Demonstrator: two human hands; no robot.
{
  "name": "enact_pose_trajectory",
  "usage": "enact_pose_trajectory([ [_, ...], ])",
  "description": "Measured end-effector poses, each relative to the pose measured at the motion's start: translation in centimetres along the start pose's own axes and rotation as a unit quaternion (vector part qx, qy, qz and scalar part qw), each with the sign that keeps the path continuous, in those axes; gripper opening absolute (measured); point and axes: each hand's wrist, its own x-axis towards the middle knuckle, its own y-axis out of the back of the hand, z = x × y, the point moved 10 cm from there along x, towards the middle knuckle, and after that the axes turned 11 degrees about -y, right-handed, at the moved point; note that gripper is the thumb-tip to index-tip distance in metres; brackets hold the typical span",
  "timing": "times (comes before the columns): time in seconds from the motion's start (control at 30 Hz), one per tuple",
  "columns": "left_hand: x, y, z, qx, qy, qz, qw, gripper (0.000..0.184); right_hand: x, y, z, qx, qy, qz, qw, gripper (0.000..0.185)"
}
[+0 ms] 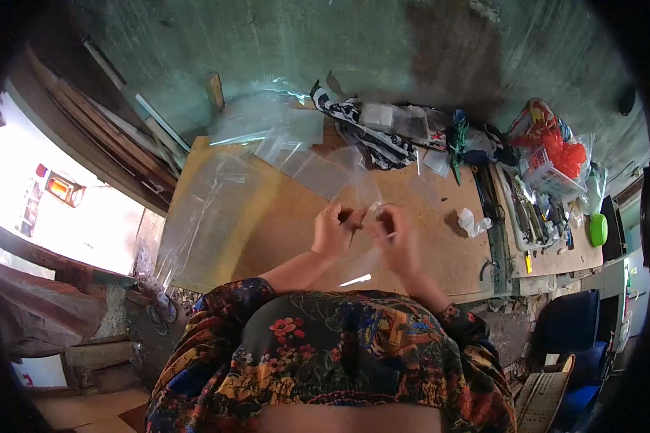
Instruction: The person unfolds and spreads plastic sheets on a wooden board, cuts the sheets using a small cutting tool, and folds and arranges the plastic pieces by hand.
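Note:
Over the middle of the wooden table (282,216), both hands are raised close together at a piece of clear plastic film (362,184). My left hand (330,229) has its fingers curled in, pinching the film; a thin dark sliver shows by its fingertips, too small to name. Slightly blurred, my right hand (395,237) is closed on the film from the other side, its fingers bent towards the left hand. The film spreads above and, faintly, below the hands. Flat clear plastic bags (296,162) lie beyond, and a larger plastic sheet (209,206) covers the table's left part.
A crumpled white tissue (473,224) lies right of my hands. Black-and-white cloth (379,144) is heaped along the wall. Further right are a tray of tools (531,216), a white basket (552,173) with a red bag, and a green-capped bottle (598,229). A blue chair (567,325) stands at lower right.

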Motion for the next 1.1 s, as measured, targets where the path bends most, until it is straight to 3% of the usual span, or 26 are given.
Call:
enact_pose_trajectory([
  [0.03, -0.5, -0.6, 0.1, -0.088, 0.014, 0.010, 0.996, 0.023, -0.4, -1.6, -1.2, -0.032, -0.007, -0.061, 0.998, 0.026],
  [0.07, -0.8, -1.0, 0.0, -0.176, 0.029, 0.020, 0.984, 0.025, -0.4, -2.1, -0.4, -0.034, -0.008, -0.059, 0.998, 0.026],
  [0.1, -0.7, -0.9, -0.1, -0.178, 0.029, 0.020, 0.983, 0.025, 0.0, -3.2, 1.3, 0.034, -0.025, -0.088, 0.995, 0.024],
  [0.17, -1.5, -2.3, -2.3, -0.290, 0.153, -0.045, 0.944, 0.024, 0.2, -4.2, 2.5, 0.103, -0.043, -0.119, 0.987, 0.022],
  [0.2, -1.4, -2.1, -2.5, -0.290, 0.155, -0.044, 0.943, 0.024, 0.2, -4.6, 2.6, 0.117, -0.046, -0.147, 0.981, 0.020],
  [0.27, -0.7, -1.0, -1.8, -0.135, 0.076, -0.066, 0.986, 0.026, 0.2, -5.0, 3.3, 0.131, -0.049, -0.177, 0.974, 0.017],
  [0.3, -0.6, -0.8, -2.2, -0.136, 0.078, -0.064, 0.986, 0.026, 0.3, -5.5, 4.8, 0.153, -0.092, -0.182, 0.967, 0.014],
  [0.37, 0.2, 1.3, -3.6, -0.156, 0.085, 0.034, 0.983, 0.029, 0.8, -6.0, 7.1, 0.175, -0.135, -0.188, 0.957, 0.012],
  [0.43, 1.0, 3.0, -4.5, -0.187, 0.115, 0.043, 0.975, 0.031, 1.5, -3.7, 11.9, 0.388, -0.297, -0.019, 0.872, 0.007],
  [0.5, 0.9, 3.2, -4.7, -0.215, 0.145, 0.050, 0.964, 0.034, 1.6, -3.0, 12.5, 0.416, -0.318, 0.019, 0.852, 0.008],
  [0.57, -0.2, 2.5, -4.4, -0.348, 0.192, 0.103, 0.912, 0.039, 1.2, -2.8, 12.3, 0.441, -0.337, 0.059, 0.830, 0.010],
  [0.63, -1.6, 0.0, -5.3, -0.341, 0.218, 0.047, 0.913, 0.038, 0.9, -3.2, 10.9, 0.498, -0.313, 0.087, 0.804, 0.010],
  [0.7, -4.1, -3.2, -5.1, -0.327, 0.243, -0.037, 0.912, 0.036, 0.3, -3.6, 9.6, 0.493, -0.308, 0.098, 0.808, 0.011],
  [0.77, -4.3, -3.6, -4.8, -0.326, 0.223, -0.062, 0.917, 0.033, 0.6, -3.6, 9.4, 0.491, -0.294, 0.105, 0.813, 0.011],
  [0.83, -3.4, -1.8, -5.8, -0.217, 0.241, -0.043, 0.945, 0.030, 0.6, -3.3, 10.7, 0.495, -0.288, 0.128, 0.810, 0.012],
  [0.87, -2.8, -1.4, -6.3, -0.218, 0.243, -0.044, 0.944, 0.030, 0.9, -2.9, 11.4, 0.493, -0.290, 0.129, 0.810, 0.012],
  [0.93, -2.5, 1.3, -9.6, -0.248, 0.328, 0.087, 0.908, 0.028, 1.0, -2.0, 13.6, 0.479, -0.323, 0.143, 0.804, 0.012],
  [0.97, -2.0, 2.1, -10.3, -0.246, 0.331, 0.086, 0.907, 0.028, 0.8, -1.9, 14.0, 0.479, -0.326, 0.145, 0.802, 0.012],
  [1.0, -0.6, 3.5, -10.1, -0.078, 0.271, 0.012, 0.959, 0.028, 0.4, -2.0, 14.8, 0.444, -0.361, 0.147, 0.807, 0.011],
  [1.03, 0.9, 4.4, -9.6, 0.092, 0.200, -0.063, 0.973, 0.029, -0.1, -1.9, 15.6, 0.408, -0.395, 0.148, 0.810, 0.011],
  [1.07, 1.6, 5.2, -10.2, 0.092, 0.202, -0.063, 0.973, 0.029, -0.2, -2.0, 17.3, 0.406, -0.396, 0.148, 0.810, 0.011],
  [1.1, 3.0, 5.6, -9.8, 0.169, 0.138, -0.106, 0.970, 0.029, -0.5, -2.3, 19.9, 0.436, -0.388, 0.159, 0.797, 0.011],
])
